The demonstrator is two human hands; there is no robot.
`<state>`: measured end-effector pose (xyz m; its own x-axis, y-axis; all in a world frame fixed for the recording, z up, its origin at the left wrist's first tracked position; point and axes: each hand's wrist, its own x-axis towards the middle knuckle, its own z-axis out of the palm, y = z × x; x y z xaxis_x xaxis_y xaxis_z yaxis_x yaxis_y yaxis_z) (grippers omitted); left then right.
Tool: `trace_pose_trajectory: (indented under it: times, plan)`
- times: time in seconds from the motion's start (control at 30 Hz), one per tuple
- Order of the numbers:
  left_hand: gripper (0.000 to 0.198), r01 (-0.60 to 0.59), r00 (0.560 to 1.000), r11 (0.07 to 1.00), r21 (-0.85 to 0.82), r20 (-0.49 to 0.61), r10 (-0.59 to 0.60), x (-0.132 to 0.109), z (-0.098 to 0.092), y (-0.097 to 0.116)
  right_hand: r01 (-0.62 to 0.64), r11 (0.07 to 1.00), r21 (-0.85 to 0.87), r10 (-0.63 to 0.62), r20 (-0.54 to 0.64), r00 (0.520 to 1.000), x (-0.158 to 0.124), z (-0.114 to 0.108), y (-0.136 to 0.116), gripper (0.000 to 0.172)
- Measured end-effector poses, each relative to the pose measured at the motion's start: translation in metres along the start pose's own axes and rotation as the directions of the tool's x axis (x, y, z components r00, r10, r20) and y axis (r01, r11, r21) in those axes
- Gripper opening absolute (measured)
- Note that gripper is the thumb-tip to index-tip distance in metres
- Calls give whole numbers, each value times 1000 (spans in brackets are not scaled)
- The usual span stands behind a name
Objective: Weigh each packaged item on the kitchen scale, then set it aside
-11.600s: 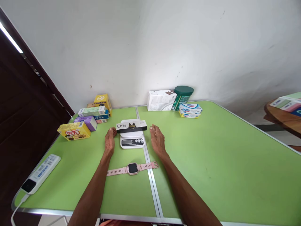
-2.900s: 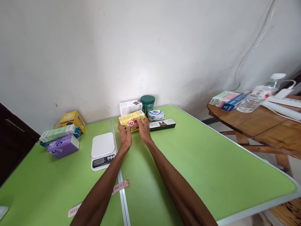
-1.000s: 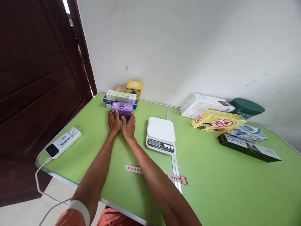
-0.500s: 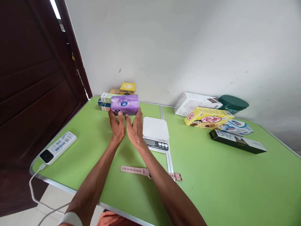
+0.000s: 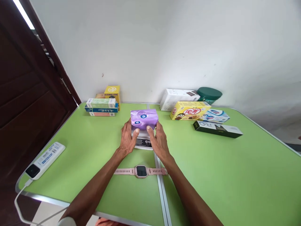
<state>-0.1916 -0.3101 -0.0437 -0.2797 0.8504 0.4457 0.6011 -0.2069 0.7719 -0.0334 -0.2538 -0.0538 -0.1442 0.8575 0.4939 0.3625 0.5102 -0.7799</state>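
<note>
A purple soft pack (image 5: 144,118) is between my two hands, over the white kitchen scale (image 5: 144,143). My left hand (image 5: 128,138) grips its left side, thumb toward the front. On the right side, my right hand (image 5: 160,139) holds it the same way. The pack covers most of the scale's plate, and whether it rests on the plate is hard to tell. Part of the scale's display and buttons shows between my thumbs. Nearer to me, a pink-strapped smartwatch (image 5: 141,171) lies flat on the green table (image 5: 94,150).
Stacked small boxes (image 5: 101,105) and a yellow box (image 5: 112,91) stand back left. Back right are a white box (image 5: 177,98), yellow snack box (image 5: 190,110), green tub (image 5: 209,94), blue-white box (image 5: 215,115) and black box (image 5: 217,129). A white corded device (image 5: 45,160) lies left.
Both hands have carried the purple pack from beside the stacked boxes to over the scale. The view has shifted right, and the whole watch face now shows.
</note>
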Motion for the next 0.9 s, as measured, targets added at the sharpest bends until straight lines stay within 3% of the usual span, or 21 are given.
trace_pose_trajectory:
  times: [0.1, 0.2, 0.3, 0.43, 0.63, 0.9]
  plan:
    - [92, -24, 1000, 999, 40, 12, 23, -2, -1, -10, -46, 998, 34, 45, 8, 999, -2, 1, 11, 79]
    - [93, 1, 1000, 1000, -6, -16, -1, -2, -5, -22, -129, 988, 86, 135, -63, 989, -3, -2, 26, 82]
    - [100, 166, 978, 966, -201, -89, -186, 2, -6, -38, -195, 975, 107, 206, -105, 973, -3, -10, 44, 80]
    - [103, 309, 898, 838, -451, -152, -413, 7, -4, -57, -154, 984, 93, 163, -98, 982, -2, -16, 58, 76]
    - [107, 302, 894, 831, -467, -164, -417, 7, -1, -64, -122, 990, 72, 129, -92, 987, -2, -14, 56, 77]
    - [104, 295, 903, 852, -433, -164, -397, 6, -3, -61, -107, 992, 63, 112, -83, 990, -2, -17, 55, 62]
